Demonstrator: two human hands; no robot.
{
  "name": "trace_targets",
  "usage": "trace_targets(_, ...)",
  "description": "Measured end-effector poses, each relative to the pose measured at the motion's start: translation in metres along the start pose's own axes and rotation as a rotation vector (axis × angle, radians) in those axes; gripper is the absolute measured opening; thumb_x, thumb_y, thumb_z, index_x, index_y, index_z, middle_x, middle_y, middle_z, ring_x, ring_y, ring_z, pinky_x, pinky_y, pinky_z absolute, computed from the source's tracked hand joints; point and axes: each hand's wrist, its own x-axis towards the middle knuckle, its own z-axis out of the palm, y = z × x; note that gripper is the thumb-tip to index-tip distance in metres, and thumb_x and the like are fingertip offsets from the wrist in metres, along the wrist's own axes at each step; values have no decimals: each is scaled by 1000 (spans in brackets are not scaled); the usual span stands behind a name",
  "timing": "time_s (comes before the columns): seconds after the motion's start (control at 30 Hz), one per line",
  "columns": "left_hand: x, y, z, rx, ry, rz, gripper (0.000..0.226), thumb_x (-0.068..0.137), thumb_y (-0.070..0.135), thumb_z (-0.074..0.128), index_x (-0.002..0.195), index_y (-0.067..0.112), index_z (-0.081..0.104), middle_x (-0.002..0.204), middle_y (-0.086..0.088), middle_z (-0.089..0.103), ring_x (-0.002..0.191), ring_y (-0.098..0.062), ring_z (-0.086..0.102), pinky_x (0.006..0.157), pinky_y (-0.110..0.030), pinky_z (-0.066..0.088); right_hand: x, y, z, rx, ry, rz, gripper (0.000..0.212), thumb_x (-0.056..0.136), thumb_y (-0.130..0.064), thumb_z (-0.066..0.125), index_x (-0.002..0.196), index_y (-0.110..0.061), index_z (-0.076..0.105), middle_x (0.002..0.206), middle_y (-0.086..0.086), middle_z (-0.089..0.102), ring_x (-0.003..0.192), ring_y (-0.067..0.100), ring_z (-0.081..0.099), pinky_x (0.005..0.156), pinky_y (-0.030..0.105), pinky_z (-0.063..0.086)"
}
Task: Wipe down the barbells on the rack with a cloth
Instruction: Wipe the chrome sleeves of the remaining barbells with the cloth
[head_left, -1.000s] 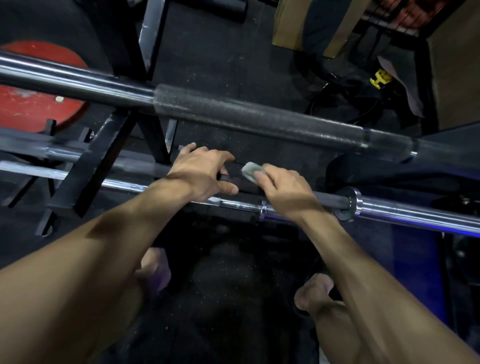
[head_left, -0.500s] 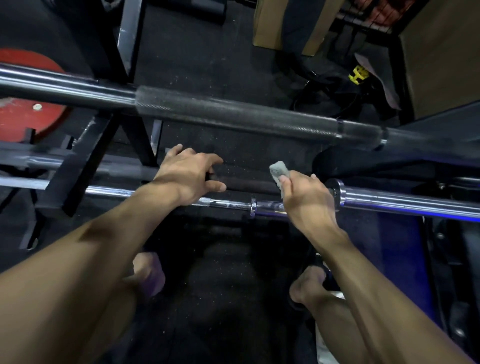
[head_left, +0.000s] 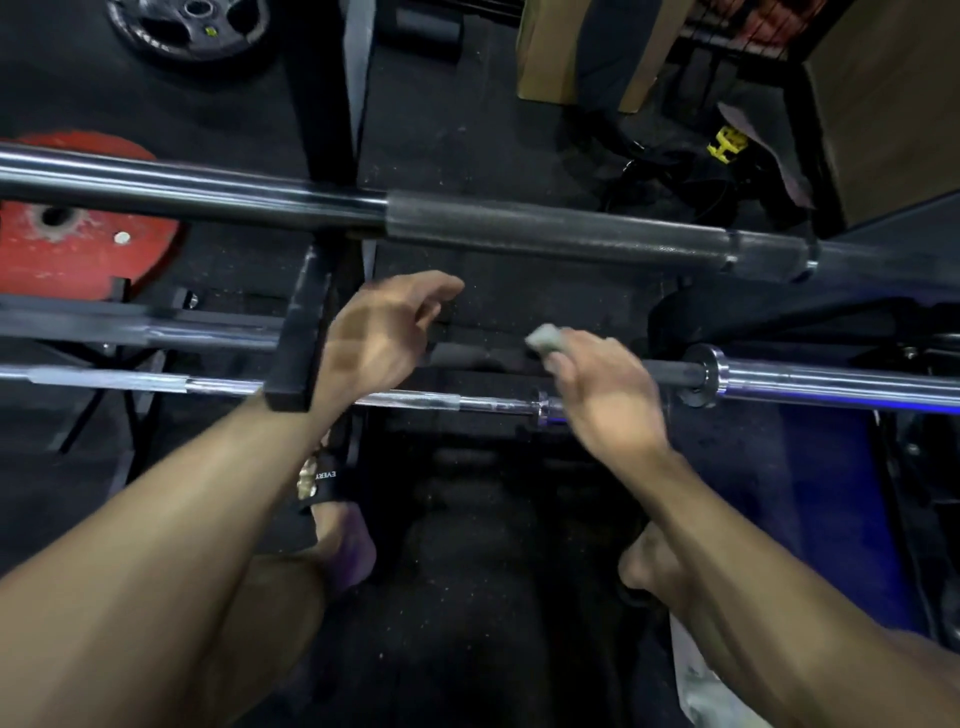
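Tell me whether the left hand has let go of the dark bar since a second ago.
Yes. The left hand, which gripped the dark bar earlier, has lifted off it, fingers now loose above it near the rack upright.

grey cloth, red plate, chrome barbell

left hand loose, right hand curled
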Motion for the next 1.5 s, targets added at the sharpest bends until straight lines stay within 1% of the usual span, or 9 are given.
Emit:
trace_targets(0.2, -26, -11, -14, -25, 17, 45, 54, 90, -16, 47, 134, 11, 64, 126, -4, 71, 117, -16, 66, 98, -7, 43, -10, -30, 25, 40, 81, 150, 55, 105, -28, 27, 147, -1, 53, 155, 18, 48, 148, 35, 39, 126, 50, 19)
trace_targets(0.3, -42, -28, -16, -153, 35, 26, 47, 93, -2, 43, 127, 20, 67, 116, 1, 72, 110, -13, 69, 99, -38, 56, 6, -84, 45, 17, 99, 20, 57, 102, -25, 29, 147, 2, 50, 154, 20, 48, 147, 37, 41, 125, 54, 22)
trace_targets(0.5, -61, -22, -66, 27, 27, -106, 32, 93, -2, 46, 111, 7, 71, 111, -12, 74, 105, -30, 67, 92, -41, 54, -1, -61, 28, -97, 52, -154, 59, 94, -5, 59, 151, -7, 47, 157, 10, 48, 147, 25, 40, 123, 46, 31)
trace_targets(0.63, -60, -26, -66, 112, -20, -116, 29, 96, 3, 48, 107, 19, 69, 104, -6, 73, 99, -30, 66, 84, -41, 54, -15, -16, 10, -158, -8, 56, 49, 110, -23, 33, 157, -9, 38, 163, 8, 39, 152, 26, 32, 127, 43, 20)
trace_targets(0.77, -56, -22, -60, 69, -62, -133, 32, 97, 1, 47, 114, 16, 70, 113, -11, 71, 107, -34, 64, 90, -45, 53, 0, -40, 15, -138, -60, -91, 52, 109, -27, 30, 157, -7, 36, 163, 11, 37, 152, 30, 33, 127, 43, 19)
trace_targets(0.9, -51, -24, -65, 72, -80, -139, 45, 89, -2, 57, 122, 25, 70, 123, 0, 70, 115, -24, 63, 94, -23, 48, 10, -62, 23, -238, -124, -177, 59, 110, -32, 17, 163, -6, 12, 171, 7, 9, 159, 21, 10, 129, 37, 0)
trace_targets(1.1, -54, -27, -80, 36, 4, -162, 39, 87, -8, 47, 75, 29, 50, 67, 18, 48, 70, -17, 48, 63, -15, 34, -13, -23, 14, -203, -26, -101, 58, 110, -40, 21, 160, -14, 32, 166, 3, 32, 154, 21, 30, 127, 43, 20)
trace_targets(1.3, -54, -31, -85, 15, 0, -107, 45, 84, -8, 49, 66, 32, 42, 65, 22, 44, 61, 4, 42, 56, -1, 32, 9, -45, 19, 3, -70, -44, 56, 111, -44, 27, 156, -16, 42, 161, 1, 42, 151, 19, 35, 128, 37, 17)
trace_targets(1.5, -51, -32, -82, 18, 17, -94, 45, 86, -6, 53, 66, 33, 43, 63, 19, 45, 59, 2, 42, 53, -2, 33, 25, -51, 17, 164, -38, 93, 31, 108, -40, 46, 124, -31, 71, 118, -7, 70, 112, 20, 58, 102, 38, 39)
